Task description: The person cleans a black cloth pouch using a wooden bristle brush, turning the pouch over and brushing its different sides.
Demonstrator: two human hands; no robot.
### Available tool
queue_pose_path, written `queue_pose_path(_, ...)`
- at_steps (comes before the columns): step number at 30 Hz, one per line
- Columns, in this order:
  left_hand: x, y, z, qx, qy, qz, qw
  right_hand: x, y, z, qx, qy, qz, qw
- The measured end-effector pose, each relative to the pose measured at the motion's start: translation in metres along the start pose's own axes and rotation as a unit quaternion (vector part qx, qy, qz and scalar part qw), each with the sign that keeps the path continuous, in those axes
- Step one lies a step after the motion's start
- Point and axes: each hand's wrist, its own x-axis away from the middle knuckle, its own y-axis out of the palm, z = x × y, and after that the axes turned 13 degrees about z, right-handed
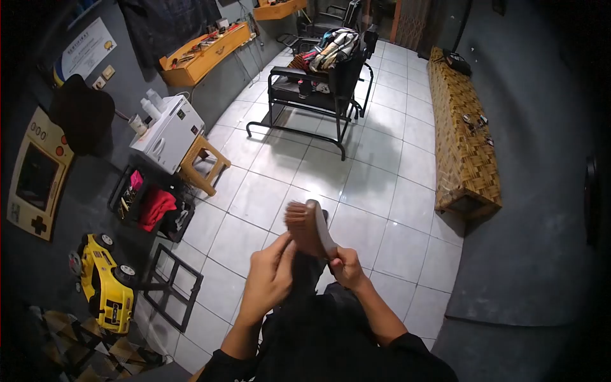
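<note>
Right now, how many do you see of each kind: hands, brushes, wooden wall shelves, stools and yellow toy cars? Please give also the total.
Hands: 2
Brush: 1
Wooden wall shelves: 2
Stool: 1
Yellow toy car: 1
Total: 7

Small barbershop or salon, by the look: black armchair (344, 83) on metal frame, heaped with cloths (334, 51); wooden wall shelf (210, 52) of small tools; framed certificate (86, 51) on wall.

Right hand (347, 267) holds a brush (316, 232) by its end; left hand (272, 270) touches the brown bristles. Black chair (318, 89) stands ahead on white tiles (375, 235).
</note>
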Motion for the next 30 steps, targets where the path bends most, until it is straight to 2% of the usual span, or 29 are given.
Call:
queue_pose_path(2,0.003,-0.008,0.017,-0.004,0.014,0.004,1.0,0.015,0.0,0.061,0.014,0.016,0.007,1.0)
queue_pose_path(3,0.004,-0.009,0.023,0.028,0.034,0.024,0.999,0.025,-0.002,0.093,0.047,0.054,0.02,0.997)
queue_pose_path(4,0.006,-0.015,0.025,0.064,0.006,0.004,0.998,0.034,-0.006,0.115,0.148,0.098,0.012,0.984)
queue_pose_path(6,0.009,-0.021,0.032,0.055,0.002,-0.013,0.998,0.052,-0.018,0.147,0.344,0.181,-0.005,0.921)
queue_pose_path(9,0.008,-0.021,0.025,0.081,-0.01,0.005,0.997,0.078,-0.037,0.182,0.447,0.339,-0.057,0.826)
queue_pose_path(12,0.002,-0.021,0.02,0.126,-0.028,0.027,0.991,0.104,-0.048,0.206,0.466,0.379,-0.055,0.798)
queue_pose_path(15,-0.008,-0.017,0.008,0.113,-0.055,0.032,0.992,0.103,-0.037,0.208,0.367,0.284,0.107,0.879)
queue_pose_path(18,-0.014,-0.009,0.002,0.111,-0.07,0.022,0.991,0.041,-0.015,0.088,0.19,0.242,0.175,0.935)
queue_pose_path(20,-0.013,-0.006,0.003,0.098,-0.066,0.007,0.993,0.032,-0.003,0.051,0.134,0.116,0.173,0.969)
queue_pose_path(21,-0.011,-0.004,0.006,0.087,-0.059,-0.004,0.994,0.025,0.004,0.039,0.058,0.043,0.163,0.984)
queue_pose_path(22,-0.009,-0.004,0.009,0.077,-0.052,-0.016,0.996,0.022,0.007,0.033,0.018,-0.024,0.127,0.991)
queue_pose_path(23,-0.006,-0.006,0.015,0.039,-0.047,-0.026,0.998,0.021,0.008,0.035,0.031,-0.041,0.099,0.994)
queue_pose_path(24,-0.003,-0.008,0.018,0.031,-0.027,-0.028,0.999,0.022,0.01,0.037,0.044,-0.058,0.071,0.995)
queue_pose_path(25,0.0,-0.011,0.019,0.022,-0.008,-0.03,0.999,0.023,0.016,0.039,-0.004,-0.042,0.077,0.996)
queue_pose_path(26,0.003,-0.013,0.023,0.014,0.012,-0.03,0.999,0.027,0.015,0.049,0.016,-0.017,0.077,0.997)
queue_pose_path(28,0.007,-0.021,0.034,0.071,-0.031,-0.014,0.997,0.041,0.007,0.092,0.055,0.032,0.073,0.995)
queue_pose_path(29,0.01,-0.024,0.036,0.078,-0.043,-0.019,0.996,0.051,0.004,0.12,0.136,0.046,0.107,0.984)
queue_pose_path(30,0.011,-0.025,0.037,0.085,-0.054,-0.025,0.995,0.057,-0.004,0.13,0.196,0.076,0.098,0.973)
